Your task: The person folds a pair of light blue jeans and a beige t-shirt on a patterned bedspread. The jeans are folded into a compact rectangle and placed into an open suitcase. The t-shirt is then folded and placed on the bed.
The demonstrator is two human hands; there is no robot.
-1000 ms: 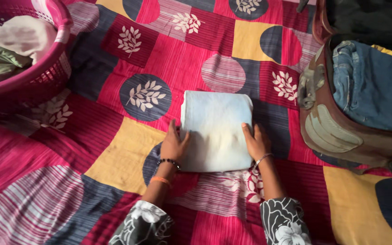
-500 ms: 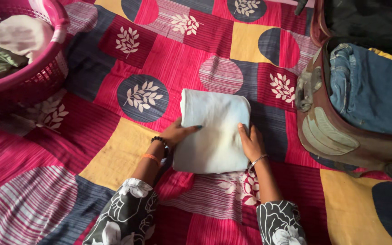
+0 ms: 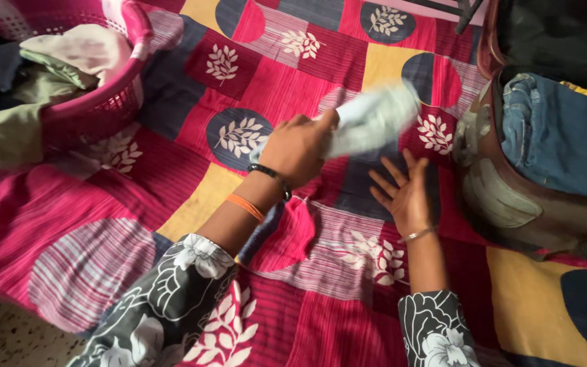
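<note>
A patchwork bedspread in red, pink, yellow and grey-blue, printed with white leaf sprigs and half circles, covers the bed and fills most of the view. At the right edge an open brown suitcase lies on it, with folded blue jeans packed inside. At the upper left stands a pink plastic laundry basket holding cream and olive-green clothes, one olive piece hanging over its rim. In the middle, the folded pale blue cloth is lifted off the bedspread and blurred, held in the air between the basket side and the suitcase, closer to the suitcase. The left hand, with a dark bead bracelet and an orange band on the wrist, is closed around the cloth's near end. The right hand, wearing a thin metal bangle, lies open below the cloth with fingers spread flat on the bedspread, just beside the suitcase and holding nothing. Both forearms wear dark sleeves with a white flower print.
</note>
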